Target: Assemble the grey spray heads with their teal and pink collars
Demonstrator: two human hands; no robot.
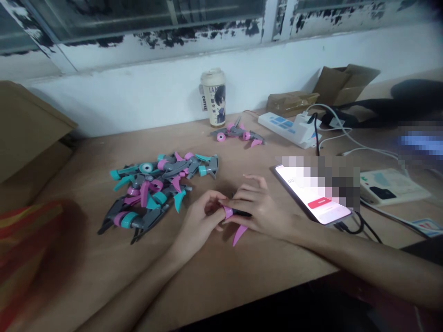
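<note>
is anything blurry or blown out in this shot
Head view: the phone screen glares white, with pixelated blocks over its top; head view, lower left: a striped cloth is a soft blur; head view, centre: the left hand and right hand holding the sprayer are fairly sharp; light is dim and even.

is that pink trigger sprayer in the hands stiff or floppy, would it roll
Probably stiff and light: the trigger sprayer looks like thin moulded plastic. Unlikely to roll, since its pink lever juts out sideways.
</note>
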